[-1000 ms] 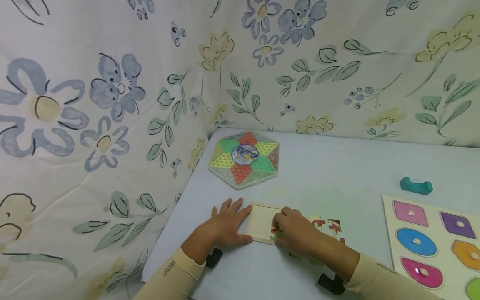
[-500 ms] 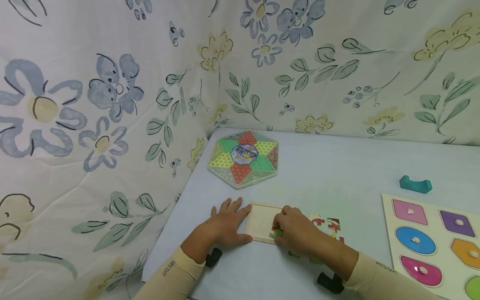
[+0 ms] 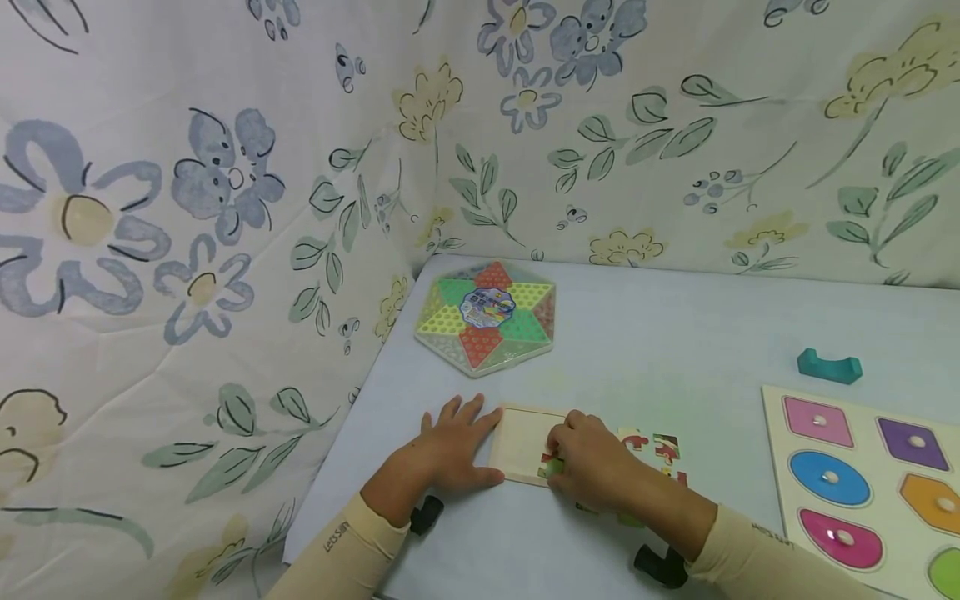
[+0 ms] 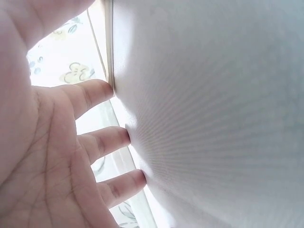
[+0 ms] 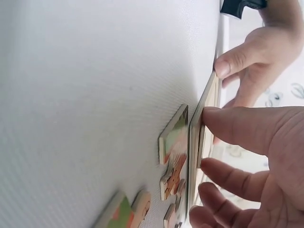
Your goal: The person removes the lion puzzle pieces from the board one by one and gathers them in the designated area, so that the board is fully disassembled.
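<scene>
A shallow wooden puzzle tray lies on the white table. At its left edge my left hand rests with spread fingers, thumb and index finger touching the frame. In the left wrist view, the fingertips meet the tray corner and the tabletop. Over the tray's right half, my right hand pinches a red and green jigsaw piece low inside the frame. The right wrist view shows thumb and index finger on the piece's edges, but most of its picture is hidden. Loose jigsaw pieces lie beside the tray.
Several more loose pieces lie right of the tray, partly under my right forearm. A hexagonal Chinese checkers board sits at the back left. On the right are a teal curved block and a knobbed shape board.
The red and green piece has shifted very slightly within the tray under my right fingers. My left hand stays in place at the tray's edge.
</scene>
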`<state>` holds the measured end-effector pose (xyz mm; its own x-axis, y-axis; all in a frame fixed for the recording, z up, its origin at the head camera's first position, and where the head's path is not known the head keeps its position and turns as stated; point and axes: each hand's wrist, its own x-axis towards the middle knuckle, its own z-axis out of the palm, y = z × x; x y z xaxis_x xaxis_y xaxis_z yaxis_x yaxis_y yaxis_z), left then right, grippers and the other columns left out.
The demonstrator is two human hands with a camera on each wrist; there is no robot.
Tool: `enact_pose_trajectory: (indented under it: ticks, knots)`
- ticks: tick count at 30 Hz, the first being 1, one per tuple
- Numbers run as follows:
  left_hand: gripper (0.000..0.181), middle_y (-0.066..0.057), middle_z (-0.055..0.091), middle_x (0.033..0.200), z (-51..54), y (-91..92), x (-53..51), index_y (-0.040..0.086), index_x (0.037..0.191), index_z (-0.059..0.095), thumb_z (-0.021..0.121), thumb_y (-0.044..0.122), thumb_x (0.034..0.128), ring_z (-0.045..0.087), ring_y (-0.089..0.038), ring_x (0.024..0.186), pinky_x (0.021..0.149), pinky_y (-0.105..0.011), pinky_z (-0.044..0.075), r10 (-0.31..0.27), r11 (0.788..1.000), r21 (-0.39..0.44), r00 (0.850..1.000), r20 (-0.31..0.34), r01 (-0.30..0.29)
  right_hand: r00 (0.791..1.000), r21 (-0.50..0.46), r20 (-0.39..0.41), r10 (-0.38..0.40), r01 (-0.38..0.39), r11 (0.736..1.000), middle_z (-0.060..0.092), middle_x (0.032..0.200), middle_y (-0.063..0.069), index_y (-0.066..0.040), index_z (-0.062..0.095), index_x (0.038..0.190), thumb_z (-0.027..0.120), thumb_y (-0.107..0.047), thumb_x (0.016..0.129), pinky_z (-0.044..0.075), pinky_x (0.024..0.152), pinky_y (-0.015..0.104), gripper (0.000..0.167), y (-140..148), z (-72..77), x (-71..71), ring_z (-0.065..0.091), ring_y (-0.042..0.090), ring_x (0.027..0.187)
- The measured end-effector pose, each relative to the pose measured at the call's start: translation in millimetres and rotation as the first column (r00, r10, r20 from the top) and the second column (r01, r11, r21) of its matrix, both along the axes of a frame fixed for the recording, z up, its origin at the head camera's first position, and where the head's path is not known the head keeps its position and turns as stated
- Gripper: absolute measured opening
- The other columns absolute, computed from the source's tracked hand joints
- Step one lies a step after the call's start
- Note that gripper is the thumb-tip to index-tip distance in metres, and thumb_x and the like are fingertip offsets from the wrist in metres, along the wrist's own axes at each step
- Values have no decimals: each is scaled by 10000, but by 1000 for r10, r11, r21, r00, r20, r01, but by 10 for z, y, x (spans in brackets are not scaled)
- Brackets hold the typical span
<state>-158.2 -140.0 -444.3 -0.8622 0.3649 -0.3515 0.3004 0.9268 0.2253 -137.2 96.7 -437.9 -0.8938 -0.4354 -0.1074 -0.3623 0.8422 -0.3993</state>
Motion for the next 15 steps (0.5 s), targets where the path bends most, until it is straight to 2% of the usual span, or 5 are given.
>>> enact_pose_trajectory:
  ticks: [8, 11, 15]
  knots:
    - [906, -58, 224, 1704, 6, 5, 0, 305, 1616, 321, 722, 616, 866, 158, -410, 1560, 1145, -754, 213, 1, 1000, 3, 1000, 11, -1, 998, -69, 65, 8, -3, 998, 580, 931, -60, -200, 636, 991, 905, -218, 778, 502, 830, 373, 342, 19, -18, -4, 513, 147, 897]
    - [905, -60, 224, 1703, 9, -3, -2, 301, 1615, 323, 724, 613, 866, 156, -413, 1560, 1144, -756, 210, 2, 1000, 6, 1000, 12, -2, 995, -120, 102, 19, -6, 993, 594, 894, -89, -214, 625, 986, 898, -171, 780, 493, 796, 362, 344, 38, -24, -9, 523, 122, 854]
    - [904, -64, 222, 1703, 9, -22, -9, 298, 1617, 321, 721, 611, 869, 156, -417, 1558, 1142, -759, 209, 2, 1000, 11, 1000, 12, -2, 993, -197, 105, 59, -38, 980, 591, 825, -107, -215, 629, 950, 843, -107, 833, 481, 721, 299, 267, 130, -7, -16, 522, 92, 778]
